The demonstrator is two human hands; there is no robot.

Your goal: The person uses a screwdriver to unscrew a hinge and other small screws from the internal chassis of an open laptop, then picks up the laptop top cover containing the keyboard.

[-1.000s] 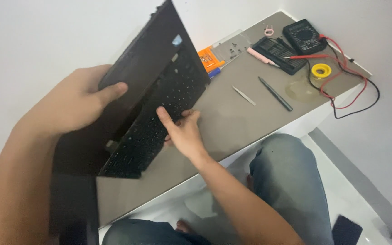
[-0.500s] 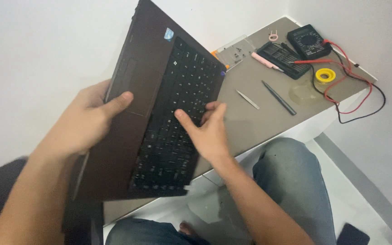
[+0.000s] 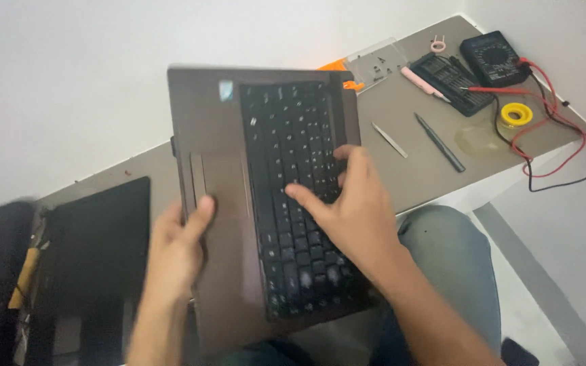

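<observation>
A brown laptop base [image 3: 215, 186] with a black keyboard [image 3: 293, 169] is held above the grey table, keyboard side facing me. My left hand [image 3: 174, 254] grips its left edge beside the touchpad, thumb on the palm rest. My right hand [image 3: 350, 207] lies flat on the keyboard with fingers spread, pressing on the keys. No screen is attached to the base.
On the grey table [image 3: 415, 169] lie a black pen-like tool [image 3: 439, 141], metal tweezers [image 3: 389, 139], a screwdriver bit set [image 3: 452, 81], a black multimeter [image 3: 493, 57] with red and black leads, a yellow solder roll [image 3: 515, 113] and a clear plastic box [image 3: 378, 64]. A black panel [image 3: 96, 244] lies at the left.
The laptop base has tilted from steeply upright to flat and facing me. My left hand slid down to its left edge. My right hand stays on the keyboard.
</observation>
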